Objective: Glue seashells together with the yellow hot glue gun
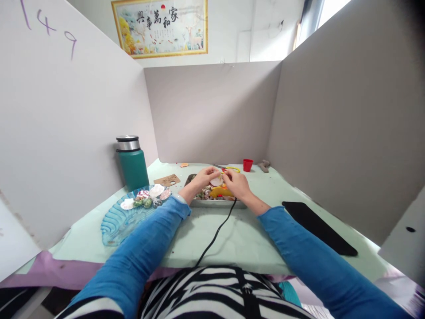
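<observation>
My left hand and my right hand meet above a shallow metal tray. Between them is a whitish, shell-like piece, with the fingers of both hands closed at its edges. Small mixed shells fill the tray below, along with a curved yellow piece near my right hand. My hands and wrists hide part of the tray. Left of my left forearm, a blue glass shell-shaped dish bears several shells, some white, some green or speckled.
A green bottle stands at the left wall, near a brown card. Behind my hands lie yellow-handled scissors, a red cup and a grey lump. A black cable crosses the table; a black pad lies right.
</observation>
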Motion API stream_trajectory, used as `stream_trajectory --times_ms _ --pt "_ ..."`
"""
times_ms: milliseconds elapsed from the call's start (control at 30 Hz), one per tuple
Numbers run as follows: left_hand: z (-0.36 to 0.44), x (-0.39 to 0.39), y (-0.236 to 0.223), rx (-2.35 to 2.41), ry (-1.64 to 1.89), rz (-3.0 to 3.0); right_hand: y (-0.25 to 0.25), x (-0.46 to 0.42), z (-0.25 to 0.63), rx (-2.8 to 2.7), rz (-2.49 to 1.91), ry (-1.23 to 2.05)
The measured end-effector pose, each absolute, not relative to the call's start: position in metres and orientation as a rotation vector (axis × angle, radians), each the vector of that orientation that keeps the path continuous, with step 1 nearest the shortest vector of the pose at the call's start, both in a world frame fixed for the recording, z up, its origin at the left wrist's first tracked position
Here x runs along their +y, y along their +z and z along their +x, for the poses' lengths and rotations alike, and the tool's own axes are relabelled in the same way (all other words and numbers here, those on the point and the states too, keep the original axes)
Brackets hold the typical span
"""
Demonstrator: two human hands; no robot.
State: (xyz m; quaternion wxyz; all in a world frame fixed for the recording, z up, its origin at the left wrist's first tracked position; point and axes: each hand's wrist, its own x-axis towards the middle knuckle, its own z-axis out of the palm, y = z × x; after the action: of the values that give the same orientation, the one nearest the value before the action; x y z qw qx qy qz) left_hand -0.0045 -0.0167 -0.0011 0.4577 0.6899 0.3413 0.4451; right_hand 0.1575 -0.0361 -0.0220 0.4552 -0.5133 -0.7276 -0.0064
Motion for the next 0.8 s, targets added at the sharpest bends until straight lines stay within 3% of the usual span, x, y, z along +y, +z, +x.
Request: stream_trajectory --times_ms 800 --pt "-0.008 -0.006 -0.010 0.940 1.032 1.732 -0.023 -0.033 0.158 -1.857 -1.405 -0.025"
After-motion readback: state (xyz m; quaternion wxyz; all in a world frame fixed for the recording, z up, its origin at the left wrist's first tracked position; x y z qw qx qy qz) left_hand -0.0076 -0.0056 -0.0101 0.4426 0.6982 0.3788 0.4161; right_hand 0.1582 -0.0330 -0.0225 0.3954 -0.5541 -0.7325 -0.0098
